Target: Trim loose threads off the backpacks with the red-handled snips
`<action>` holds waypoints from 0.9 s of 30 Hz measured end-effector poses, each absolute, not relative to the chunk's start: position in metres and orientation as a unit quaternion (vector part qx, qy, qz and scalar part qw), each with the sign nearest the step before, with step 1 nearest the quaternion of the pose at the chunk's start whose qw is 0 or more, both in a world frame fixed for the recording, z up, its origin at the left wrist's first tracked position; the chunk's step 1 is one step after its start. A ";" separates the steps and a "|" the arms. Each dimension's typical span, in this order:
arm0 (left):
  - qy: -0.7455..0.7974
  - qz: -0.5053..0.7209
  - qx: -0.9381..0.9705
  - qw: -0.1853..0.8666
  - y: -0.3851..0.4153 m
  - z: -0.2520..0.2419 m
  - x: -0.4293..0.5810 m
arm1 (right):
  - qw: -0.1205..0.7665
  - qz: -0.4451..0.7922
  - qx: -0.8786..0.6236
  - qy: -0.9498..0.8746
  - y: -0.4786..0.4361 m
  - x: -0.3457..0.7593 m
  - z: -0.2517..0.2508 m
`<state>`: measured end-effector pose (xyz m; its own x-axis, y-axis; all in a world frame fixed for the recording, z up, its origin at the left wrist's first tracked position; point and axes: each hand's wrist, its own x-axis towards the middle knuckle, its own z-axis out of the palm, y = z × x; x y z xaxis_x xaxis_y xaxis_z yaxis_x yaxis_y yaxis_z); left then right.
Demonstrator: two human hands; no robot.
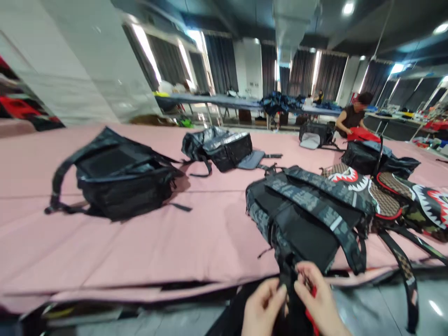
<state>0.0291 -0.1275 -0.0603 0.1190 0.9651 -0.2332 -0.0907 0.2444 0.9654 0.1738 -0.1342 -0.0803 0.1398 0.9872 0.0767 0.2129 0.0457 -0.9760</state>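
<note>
A black and grey camouflage backpack (304, 219) lies on the pink-covered table, shoulder straps facing up. From its near end a black strap (287, 268) hangs over the table edge towards me. My left hand (264, 305) pinches this strap between thumb and fingers. Close beside it, my right hand (317, 296) is closed at the strap's right edge, thumb and fingertips together. Something small and dark sits between those fingers, too blurred to name. A red strip (311, 319) shows under the right palm; its kind is unclear.
Another dark backpack (126, 182) lies on the pink table (196, 238) at left, a further black bag (227, 147) behind. Shark-mouth patterned bags (385, 191) lie at right, straps hanging over the edge. Across the table a person (353, 116) handles red material (364, 134) beside more bags.
</note>
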 end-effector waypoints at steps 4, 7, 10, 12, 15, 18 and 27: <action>0.487 0.483 0.356 0.635 -0.123 -0.057 0.030 | 0.496 0.342 -0.590 -0.538 -0.144 0.186 -0.073; 0.492 0.494 0.342 0.630 -0.124 -0.055 0.030 | 0.475 0.311 -0.586 -0.578 -0.148 0.190 -0.068; 0.500 0.495 0.362 0.612 -0.127 -0.055 0.032 | 0.473 0.278 -0.567 -0.614 -0.149 0.189 -0.067; 0.504 0.487 0.381 0.602 -0.128 -0.056 0.033 | 0.475 0.263 -0.550 -0.635 -0.148 0.187 -0.067; 0.509 0.476 0.406 0.591 -0.129 -0.059 0.033 | 0.472 0.246 -0.537 -0.655 -0.144 0.186 -0.067; 0.514 0.467 0.429 0.578 -0.130 -0.060 0.033 | 0.468 0.228 -0.533 -0.667 -0.142 0.186 -0.067; 0.529 0.459 0.414 0.582 -0.125 -0.070 0.031 | 0.506 0.227 -0.547 -0.627 -0.141 0.184 -0.065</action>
